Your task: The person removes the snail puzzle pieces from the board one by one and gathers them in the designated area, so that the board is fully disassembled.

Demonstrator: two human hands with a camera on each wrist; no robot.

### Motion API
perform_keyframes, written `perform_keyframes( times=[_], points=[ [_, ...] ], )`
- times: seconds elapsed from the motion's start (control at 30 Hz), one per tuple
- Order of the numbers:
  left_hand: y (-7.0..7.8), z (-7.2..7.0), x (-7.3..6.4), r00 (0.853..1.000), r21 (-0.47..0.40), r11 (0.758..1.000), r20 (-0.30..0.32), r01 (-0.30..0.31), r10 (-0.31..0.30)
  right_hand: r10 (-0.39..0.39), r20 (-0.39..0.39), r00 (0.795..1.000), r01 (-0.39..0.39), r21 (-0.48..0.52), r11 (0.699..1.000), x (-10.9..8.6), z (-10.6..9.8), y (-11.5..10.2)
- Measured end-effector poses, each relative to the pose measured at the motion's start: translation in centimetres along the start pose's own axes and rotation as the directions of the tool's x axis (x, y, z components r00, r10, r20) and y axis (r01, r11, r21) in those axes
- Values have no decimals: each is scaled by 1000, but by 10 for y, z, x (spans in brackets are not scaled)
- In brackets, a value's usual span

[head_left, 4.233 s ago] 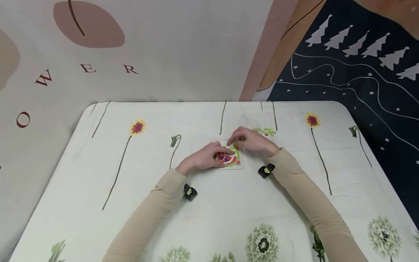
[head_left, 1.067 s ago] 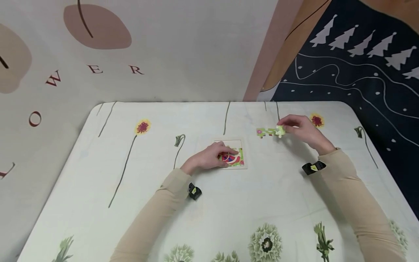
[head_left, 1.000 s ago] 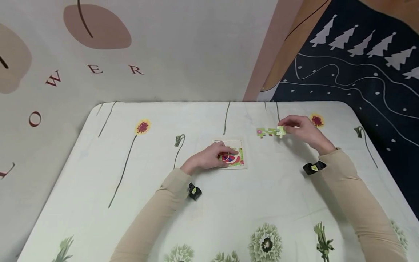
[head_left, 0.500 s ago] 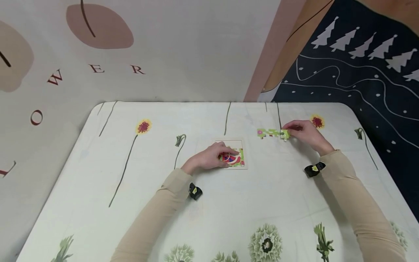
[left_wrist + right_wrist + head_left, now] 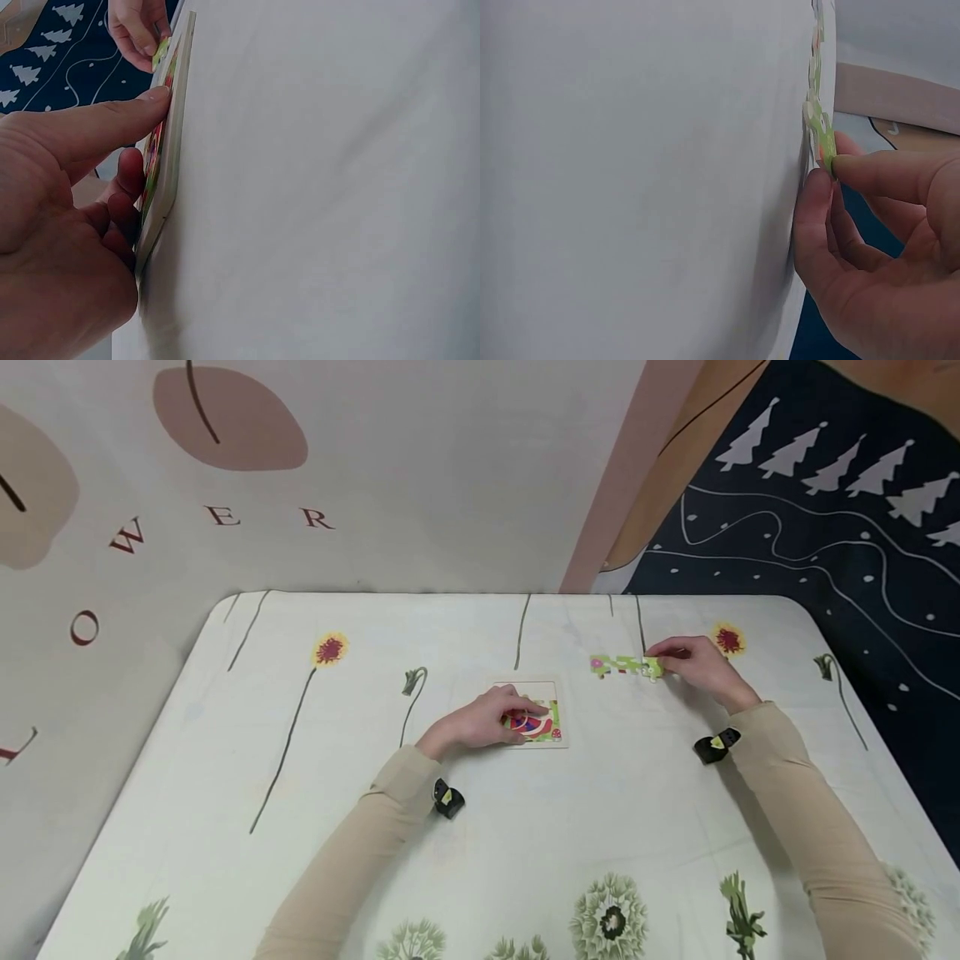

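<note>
A square puzzle board point(image 5: 544, 688) lies at the middle of the table, with colourful puzzle pieces point(image 5: 552, 732) fitted in its lower part and a bare strip along its far side. My left hand point(image 5: 480, 718) rests on it, thumb and fingertips touching the picture; the left wrist view shows the thumb point(image 5: 139, 112) stretched across the board's face. Farther right, my right hand point(image 5: 699, 662) pinches a green puzzle piece point(image 5: 651, 668) between thumb and fingers. It is close over the tabletop, at the right end of a short row of loose green pieces point(image 5: 622, 664).
A white cloth printed with flowers covers the table point(image 5: 585, 802). Beyond its far edge stands a light wall hanging point(image 5: 420, 493) with letters, and a dark blue one point(image 5: 795, 543) with trees at the right.
My right hand has left the board and gone right to the loose pieces, where it has taken up a green one and lowered it slightly. My left hand stays on the board.
</note>
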State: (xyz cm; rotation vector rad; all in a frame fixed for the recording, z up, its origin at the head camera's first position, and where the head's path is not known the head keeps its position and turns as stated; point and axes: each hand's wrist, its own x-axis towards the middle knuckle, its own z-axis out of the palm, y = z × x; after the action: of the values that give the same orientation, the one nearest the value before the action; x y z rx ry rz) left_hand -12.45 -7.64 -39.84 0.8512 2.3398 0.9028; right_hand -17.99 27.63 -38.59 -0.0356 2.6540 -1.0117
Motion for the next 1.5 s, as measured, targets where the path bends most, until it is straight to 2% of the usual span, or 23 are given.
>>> perform_keyframes(
  times=[0.87, 1.1, 1.27, 1.5],
  points=[
    [1, 2, 0, 1000, 6, 1000, -9, -3, 3, 11, -3, 1000, -11, -39, 999, -1, -3, 3],
    [4, 2, -3, 1000, 45, 999, -25, 15, -14, 21, -7, 1000, -21, -25, 999, -5, -2, 0],
    [10, 5, -6, 998, 88, 995, -46, 36, -32, -18, -4, 1000, 18, -15, 1000, -10, 1, -7],
    [16, 10, -10, 997, 127, 991, -75, 36, -26, -118, 46, 992, 118, 3, 993, -16, 12, -14]
  ],
)
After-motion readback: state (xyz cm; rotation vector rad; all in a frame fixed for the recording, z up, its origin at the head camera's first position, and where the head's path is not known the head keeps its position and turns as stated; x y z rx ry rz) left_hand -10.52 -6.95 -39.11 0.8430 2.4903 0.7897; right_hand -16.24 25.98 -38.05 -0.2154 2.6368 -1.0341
